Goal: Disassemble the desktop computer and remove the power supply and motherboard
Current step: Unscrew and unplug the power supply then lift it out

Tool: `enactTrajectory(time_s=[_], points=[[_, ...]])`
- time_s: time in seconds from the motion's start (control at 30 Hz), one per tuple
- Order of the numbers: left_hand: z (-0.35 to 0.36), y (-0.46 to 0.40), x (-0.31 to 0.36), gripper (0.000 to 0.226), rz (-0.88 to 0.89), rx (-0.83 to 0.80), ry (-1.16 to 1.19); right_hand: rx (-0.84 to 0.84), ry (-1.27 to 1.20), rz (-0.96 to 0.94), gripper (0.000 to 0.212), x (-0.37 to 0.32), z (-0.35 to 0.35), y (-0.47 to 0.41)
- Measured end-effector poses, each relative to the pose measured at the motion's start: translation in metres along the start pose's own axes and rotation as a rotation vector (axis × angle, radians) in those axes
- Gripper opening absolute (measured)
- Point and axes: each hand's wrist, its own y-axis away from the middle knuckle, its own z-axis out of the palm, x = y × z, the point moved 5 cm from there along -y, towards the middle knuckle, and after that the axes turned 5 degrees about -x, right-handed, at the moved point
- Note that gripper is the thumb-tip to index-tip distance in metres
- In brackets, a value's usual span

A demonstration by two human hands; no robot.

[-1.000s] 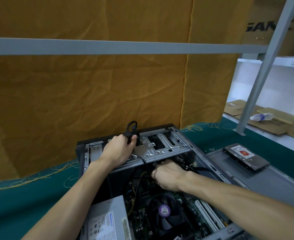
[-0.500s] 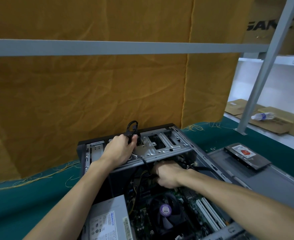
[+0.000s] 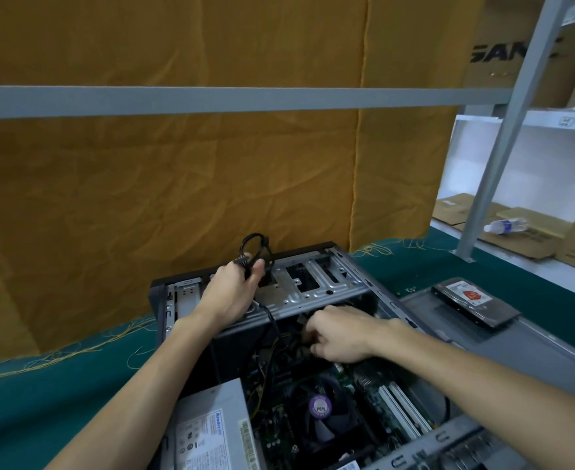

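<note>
Open desktop case [image 3: 313, 293] sits lower centre of frame on the green table [image 3: 42, 385], power supply [image 3: 211, 425] bottom left and motherboard [image 3: 330, 415] bottom centre – both not yet out. Since a second ago the right hand [image 3: 338, 337] has pushed deeper under the drive cage [image 3: 316, 283], fingers curled, seemingly pinching a connector I can't make out – likely cable unplugging. Left hand [image 3: 231, 293] hasn't moved, gripping the looped black cable bundle [image 3: 253, 249] above the cage, wrist resting on the case edge. Removed hard drive [image 3: 475, 305] lies right on the side panel [image 3: 516, 347].

Two bare forearms, no sleeves, watch or rings visible; left hand [image 3: 231, 293] and right hand [image 3: 338, 337] ungloved.
</note>
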Motion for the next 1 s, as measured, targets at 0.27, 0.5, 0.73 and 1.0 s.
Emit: enactTrajectory(time_s=[0.27,0.5,0.73,1.0], points=[[-0.01,0.013,0.051,0.032,0.133,0.227,0.409,0.304,-1.289,-0.104,0.003,0.011,-0.049,0.066],[-0.021,0.033,0.12,0.036,0.357,0.387,0.443,0.234,-1.311,0.246,0.052,0.0,-0.042,0.064],[-0.031,0.041,0.149,0.038,0.429,0.455,0.418,0.337,-1.764,0.097,0.019,-0.018,-0.051,0.066],[-0.02,0.043,0.139,0.042,0.339,0.427,0.307,0.179,-1.049,-0.077,0.058,-0.032,-0.06,0.096]])
